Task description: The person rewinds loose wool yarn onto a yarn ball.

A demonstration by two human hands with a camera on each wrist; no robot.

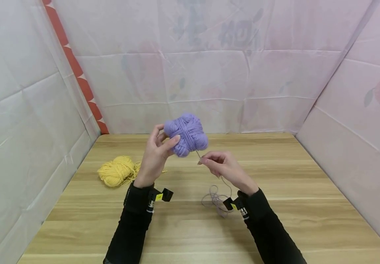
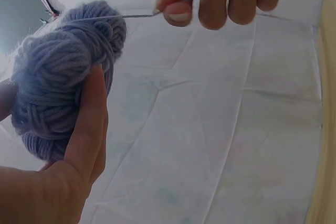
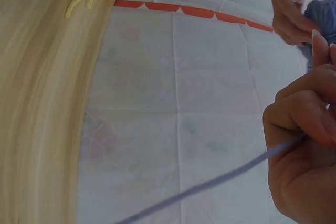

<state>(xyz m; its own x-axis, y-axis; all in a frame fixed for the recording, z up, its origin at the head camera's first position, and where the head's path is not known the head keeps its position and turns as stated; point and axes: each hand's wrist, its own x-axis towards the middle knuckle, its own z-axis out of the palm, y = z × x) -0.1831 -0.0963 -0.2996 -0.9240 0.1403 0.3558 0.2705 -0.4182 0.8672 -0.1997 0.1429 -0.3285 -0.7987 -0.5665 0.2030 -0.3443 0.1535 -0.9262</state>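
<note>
The left hand (image 1: 156, 156) grips a puffy lilac yarn skein (image 1: 190, 134) while the right hand (image 1: 227, 168) pinches its thin lilac strand (image 2: 139, 16)

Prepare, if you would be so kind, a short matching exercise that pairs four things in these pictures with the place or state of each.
Things
1. Purple ball
2. Yellow ball
3. Loose coil
4. Right grip

Places and states
A. On the table, between the two black sleeves
B. Pinching a strand
C. On the table, to the left of the left grip
D. Held up off the table in the left grip

Right pairs: 1-D, 2-C, 3-A, 4-B
</note>
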